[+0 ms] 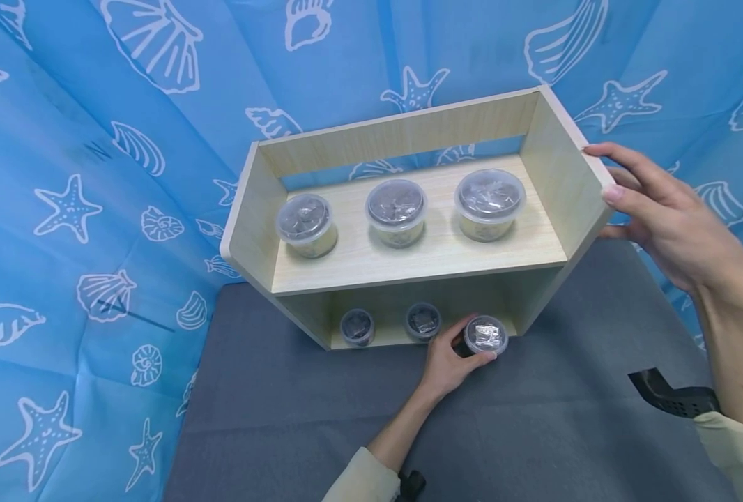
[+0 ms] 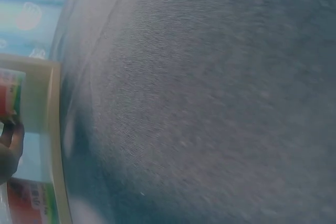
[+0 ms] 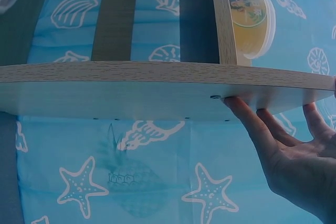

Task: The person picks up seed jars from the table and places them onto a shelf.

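My left hand (image 1: 449,362) grips a small round tub (image 1: 486,335) with a clear lid at the front right of the lower shelf level. Its thumb and fingers curl around the tub's sides. Beside it stand two similar small tubs, one in the middle (image 1: 423,321) and one at left (image 1: 357,327). My right hand (image 1: 672,209) touches the right side panel of a pale wooden shelf (image 1: 418,268). In the right wrist view, its extended fingers (image 3: 249,124) rest against the panel's outer face, with a fingertip at the edge.
Three larger lidded tubs stand on the upper level: left (image 1: 307,224), middle (image 1: 396,213), right (image 1: 489,203). The shelf stands on a dark grey cloth (image 1: 522,425). Behind hangs a blue curtain (image 1: 221,90) with white shell prints.
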The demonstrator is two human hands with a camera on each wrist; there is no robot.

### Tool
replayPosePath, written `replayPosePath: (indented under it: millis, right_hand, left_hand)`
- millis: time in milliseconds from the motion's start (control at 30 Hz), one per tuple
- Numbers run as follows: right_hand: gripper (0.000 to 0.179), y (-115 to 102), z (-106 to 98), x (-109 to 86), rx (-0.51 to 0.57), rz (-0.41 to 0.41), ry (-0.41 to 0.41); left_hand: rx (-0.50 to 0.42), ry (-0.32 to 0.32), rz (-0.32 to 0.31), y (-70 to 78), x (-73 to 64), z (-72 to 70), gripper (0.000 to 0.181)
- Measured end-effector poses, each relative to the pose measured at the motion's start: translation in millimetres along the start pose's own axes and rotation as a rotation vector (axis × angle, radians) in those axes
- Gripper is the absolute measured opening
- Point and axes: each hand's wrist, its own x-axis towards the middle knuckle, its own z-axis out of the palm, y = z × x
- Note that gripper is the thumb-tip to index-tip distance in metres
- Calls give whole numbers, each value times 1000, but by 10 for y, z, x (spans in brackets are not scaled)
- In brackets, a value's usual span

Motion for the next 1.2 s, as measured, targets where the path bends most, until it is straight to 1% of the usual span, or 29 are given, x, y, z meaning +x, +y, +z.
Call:
replayPosePath:
  millis: [200, 433, 533, 667, 800, 867, 1000, 1200]
  right_hand:
    - [52, 4, -9, -5, -3, -4, 0]
    - [52, -4, -5, -7, -6, -9, -1]
    - [52, -9, 2, -6, -10, -12, -4]
    - [52, -13, 17, -5, -36, -14, -4]
    - [52, -13, 24, -8, -77, -11, 0]
    - [52, -11, 23, -12, -88, -8, 0]
    - [53, -6, 22, -17, -70, -5, -5]
    - [52, -5, 25, -19, -89, 1, 9]
  left_hand:
    - [9, 6, -27, -14, 102, 60, 66]
    - [-4, 33, -12, -37, 206, 126, 66]
    - [-6, 34, -20, -52, 238, 158, 67]
    - [15, 46, -48, -79, 276, 200, 68]
    - [23, 67, -58, -95, 311, 234, 69]
    - [12, 72, -54, -102, 325, 247, 69]
    - [-25, 82, -47, -144, 351, 269, 70]
    - [-56, 68, -58, -229, 392, 292, 70]
